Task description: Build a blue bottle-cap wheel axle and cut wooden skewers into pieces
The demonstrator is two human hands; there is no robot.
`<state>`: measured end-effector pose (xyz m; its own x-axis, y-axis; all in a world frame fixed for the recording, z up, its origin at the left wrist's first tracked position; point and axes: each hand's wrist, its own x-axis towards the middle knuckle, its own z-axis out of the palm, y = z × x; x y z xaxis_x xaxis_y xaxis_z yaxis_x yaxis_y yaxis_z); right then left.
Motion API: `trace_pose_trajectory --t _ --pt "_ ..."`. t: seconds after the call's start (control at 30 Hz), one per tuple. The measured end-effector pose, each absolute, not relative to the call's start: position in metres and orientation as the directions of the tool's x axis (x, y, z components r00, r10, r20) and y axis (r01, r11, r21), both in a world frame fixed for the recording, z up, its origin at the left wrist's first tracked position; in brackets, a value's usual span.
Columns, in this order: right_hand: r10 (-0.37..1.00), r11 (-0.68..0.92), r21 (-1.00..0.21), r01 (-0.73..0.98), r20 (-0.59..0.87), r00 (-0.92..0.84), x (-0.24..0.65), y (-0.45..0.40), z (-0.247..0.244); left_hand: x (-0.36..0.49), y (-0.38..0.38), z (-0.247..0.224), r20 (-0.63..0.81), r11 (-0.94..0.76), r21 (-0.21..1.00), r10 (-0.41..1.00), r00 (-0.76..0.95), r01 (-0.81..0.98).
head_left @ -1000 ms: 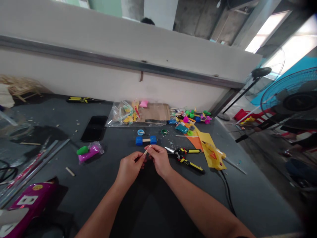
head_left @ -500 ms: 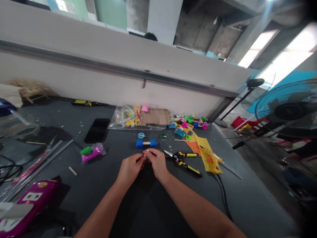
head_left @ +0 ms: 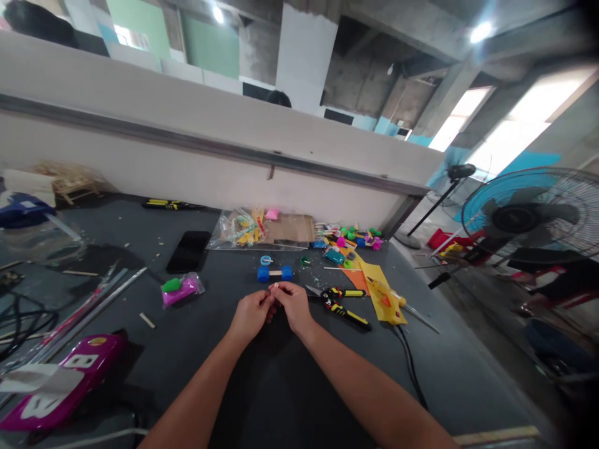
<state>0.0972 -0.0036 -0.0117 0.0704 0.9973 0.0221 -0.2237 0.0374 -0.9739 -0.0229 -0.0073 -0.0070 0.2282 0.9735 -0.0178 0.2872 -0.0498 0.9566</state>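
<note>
My left hand [head_left: 251,313] and my right hand [head_left: 294,305] meet at the fingertips over the dark table, both closed. Between them is something small and pale, too small to name. Just beyond the fingers lies a piece with two blue ends [head_left: 274,274] joined by a wooden stick. Behind it are a small blue ring [head_left: 266,260] and a dark green ring [head_left: 305,260]. Cutters with yellow and black handles [head_left: 333,298] lie spread beside my right hand.
A glue gun [head_left: 388,299] rests on yellow sheets at right. Left are a phone [head_left: 188,251], a bag of pink clay [head_left: 181,289] and a magenta device [head_left: 70,380]. Plastic bags [head_left: 262,229] and colourful small pieces [head_left: 349,237] line the back. A fan [head_left: 524,218] stands beyond the table.
The view has tilted up and shifted slightly. My hands remain together at the fingertips, with hardly any movement over the table.
</note>
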Motion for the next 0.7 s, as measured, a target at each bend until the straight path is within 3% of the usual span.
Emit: trace_pose_trajectory --t 0.5,0.7 --pt "0.995 0.009 -0.979 -0.202 -0.012 0.103 0.096 -0.003 -0.011 -0.025 -0.005 -0.012 -0.029 -0.068 0.952 0.951 0.308 0.3" --pt "0.992 0.049 -0.975 -0.218 0.023 0.121 0.098 0.001 -0.013 -0.026 -0.005 0.0 -0.139 0.113 0.989 0.938 0.316 0.1"
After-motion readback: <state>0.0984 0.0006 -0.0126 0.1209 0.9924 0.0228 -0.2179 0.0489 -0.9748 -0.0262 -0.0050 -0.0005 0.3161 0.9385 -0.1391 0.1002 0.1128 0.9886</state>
